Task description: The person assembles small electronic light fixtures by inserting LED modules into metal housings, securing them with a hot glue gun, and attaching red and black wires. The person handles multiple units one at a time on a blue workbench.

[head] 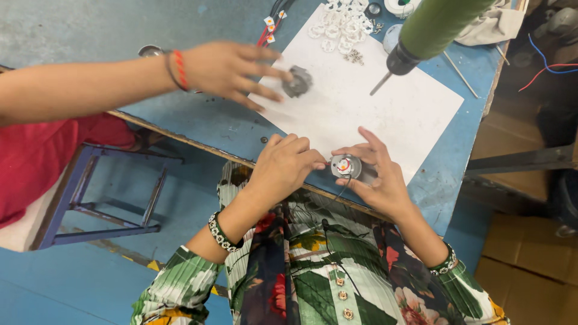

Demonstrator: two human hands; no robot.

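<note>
The left hand (283, 165) and right hand (376, 174) pinch a small round metal disc (345, 165) between them at the desk (198, 123) edge. Beyond, a co-worker's hand (232, 72) grips a grey part (298, 82). The disc could slip off that edge.

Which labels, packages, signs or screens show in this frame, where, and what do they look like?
Small tags: on the wire bundle at the bench's top edge, white squares with red marks.
Cardboard boxes: on the floor at lower right, plain brown.
No signs or screens.
</note>
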